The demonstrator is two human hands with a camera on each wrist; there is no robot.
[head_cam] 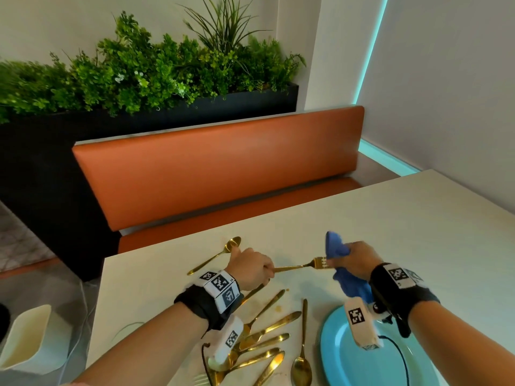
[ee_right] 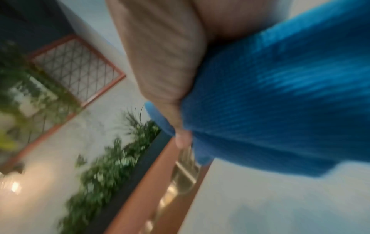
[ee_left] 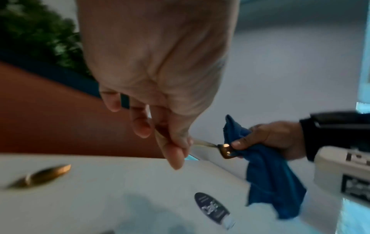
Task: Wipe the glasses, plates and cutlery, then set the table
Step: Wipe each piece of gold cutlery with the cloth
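My left hand (head_cam: 252, 267) grips the handle of a gold fork (head_cam: 302, 265) and holds it level above the white table (head_cam: 418, 224). My right hand (head_cam: 359, 260) pinches a blue cloth (head_cam: 338, 252) around the fork's tines. In the left wrist view the fork (ee_left: 208, 144) runs from my left hand (ee_left: 174, 142) into the cloth (ee_left: 270, 171) held by my right hand (ee_left: 266, 139). The right wrist view is blurred, with the cloth (ee_right: 280, 102) filling it. A turquoise plate (head_cam: 348, 355) lies below my right wrist. Several gold pieces of cutlery (head_cam: 267, 335) lie fanned out under my left wrist.
A lone gold spoon (head_cam: 217, 254) lies beyond my left hand. Small brown stains (head_cam: 278, 307) mark the table by the cutlery. An orange bench (head_cam: 223, 168) and a black planter (head_cam: 156, 112) stand behind the table. A white chair (head_cam: 30, 335) sits at lower left.
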